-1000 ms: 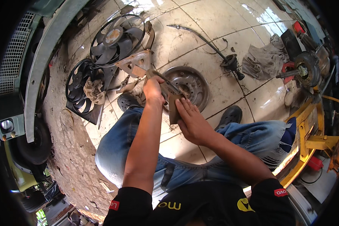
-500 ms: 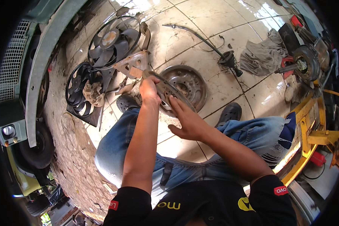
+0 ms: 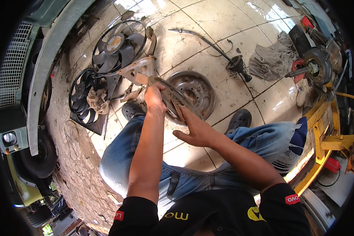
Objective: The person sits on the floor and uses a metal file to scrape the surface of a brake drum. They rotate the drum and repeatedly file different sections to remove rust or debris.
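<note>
On your far left, a vehicle's pale grille (image 3: pixel 12 65) stands beside a long grey bumper (image 3: pixel 47 59), with a dark tyre (image 3: pixel 41 153) below them. Next, on the floor, a lower black fan (image 3: pixel 79 91) sits in its ringed housing, a crumpled beige rag (image 3: pixel 98 100) lying over its blades; just above it, an upper black fan (image 3: pixel 126 58) fills a second ring, with a triangular metal bracket (image 3: pixel 147 67) near its lower right edge. Your left hand (image 3: pixel 155 96) is closed round the upper left end of the metal disc (image 3: pixel 177 95), gripping its rim so that the disc hangs tilted between your knees, over part of the round metal dish (image 3: pixel 209 88). That dish lies on the tiles, a ring of holes around its rusty middle; you cannot tell whether anything loose lies inside. Your right hand (image 3: pixel 196 128) has its fingers at the disc's near face and its thumb spread away from them; whether the fingertips pinch something there, you cannot tell. Further right lie a lever with a black boot (image 3: pixel 236 63), then a grey cloth (image 3: pixel 271 61). Beyond it, a dark drum (image 3: pixel 323 74) with a shaft holds something greenish and unclear, above a yellow metal frame (image 3: pixel 322 129).
</note>
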`<action>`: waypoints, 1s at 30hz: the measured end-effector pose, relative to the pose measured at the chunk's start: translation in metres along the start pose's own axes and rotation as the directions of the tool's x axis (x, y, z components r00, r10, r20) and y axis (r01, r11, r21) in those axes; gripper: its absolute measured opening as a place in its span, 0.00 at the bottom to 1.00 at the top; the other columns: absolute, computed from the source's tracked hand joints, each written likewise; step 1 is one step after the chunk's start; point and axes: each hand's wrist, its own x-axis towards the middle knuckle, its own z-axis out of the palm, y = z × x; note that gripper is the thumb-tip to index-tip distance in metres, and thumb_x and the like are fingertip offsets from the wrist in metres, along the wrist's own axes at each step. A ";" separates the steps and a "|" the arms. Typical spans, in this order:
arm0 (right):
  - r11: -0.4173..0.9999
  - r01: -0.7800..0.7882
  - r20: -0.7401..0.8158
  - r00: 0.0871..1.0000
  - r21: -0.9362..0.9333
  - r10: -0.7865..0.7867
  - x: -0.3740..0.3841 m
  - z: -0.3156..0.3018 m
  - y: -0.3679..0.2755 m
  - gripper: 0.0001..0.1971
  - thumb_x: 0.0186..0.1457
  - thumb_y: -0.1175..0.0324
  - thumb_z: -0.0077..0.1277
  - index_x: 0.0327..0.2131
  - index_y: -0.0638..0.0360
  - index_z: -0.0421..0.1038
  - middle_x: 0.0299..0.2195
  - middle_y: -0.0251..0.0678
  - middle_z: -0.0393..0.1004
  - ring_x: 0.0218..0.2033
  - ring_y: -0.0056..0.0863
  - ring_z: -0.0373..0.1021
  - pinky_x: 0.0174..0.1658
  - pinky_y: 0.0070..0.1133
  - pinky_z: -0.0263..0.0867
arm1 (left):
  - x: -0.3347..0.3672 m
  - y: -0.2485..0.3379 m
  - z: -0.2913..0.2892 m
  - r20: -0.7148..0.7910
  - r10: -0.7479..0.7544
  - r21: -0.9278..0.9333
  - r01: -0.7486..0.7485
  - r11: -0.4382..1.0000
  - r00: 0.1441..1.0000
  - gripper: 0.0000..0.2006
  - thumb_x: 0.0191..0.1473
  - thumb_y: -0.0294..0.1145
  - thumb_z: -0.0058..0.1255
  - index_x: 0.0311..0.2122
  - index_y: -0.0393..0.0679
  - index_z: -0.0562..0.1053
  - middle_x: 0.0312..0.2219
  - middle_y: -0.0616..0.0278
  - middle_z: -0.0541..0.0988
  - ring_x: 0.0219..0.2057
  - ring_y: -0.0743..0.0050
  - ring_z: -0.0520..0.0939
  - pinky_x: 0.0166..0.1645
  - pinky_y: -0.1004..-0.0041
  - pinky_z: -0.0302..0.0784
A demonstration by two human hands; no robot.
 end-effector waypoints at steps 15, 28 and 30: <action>0.999 0.019 -0.049 0.999 -0.041 -0.021 0.010 0.003 0.007 0.41 0.61 0.55 0.50 0.66 0.73 0.44 0.64 0.63 0.52 0.66 0.52 0.53 0.67 0.33 0.52 | -0.007 -0.001 0.014 -0.041 0.046 0.002 -0.046 0.999 0.998 0.12 0.37 0.21 0.52 0.32 0.30 0.73 0.31 0.51 0.74 0.31 0.58 0.75 0.37 0.61 0.74; 0.977 0.097 -0.060 0.992 -0.191 -0.110 0.000 0.004 -0.017 0.46 0.60 0.50 0.51 0.66 0.76 0.40 0.63 0.67 0.51 0.66 0.58 0.51 0.67 0.36 0.49 | -0.005 0.001 0.010 -0.050 0.039 0.093 -0.035 0.995 0.998 0.13 0.38 0.25 0.54 0.33 0.30 0.74 0.30 0.52 0.74 0.28 0.60 0.76 0.32 0.63 0.72; 0.999 0.006 -0.044 0.999 -0.039 -0.008 0.004 0.004 -0.001 0.45 0.60 0.49 0.50 0.65 0.77 0.42 0.63 0.67 0.50 0.66 0.59 0.50 0.67 0.39 0.48 | -0.004 0.000 0.011 -0.048 0.046 0.050 -0.044 0.998 0.998 0.13 0.38 0.25 0.54 0.32 0.31 0.74 0.30 0.52 0.74 0.28 0.60 0.76 0.32 0.62 0.72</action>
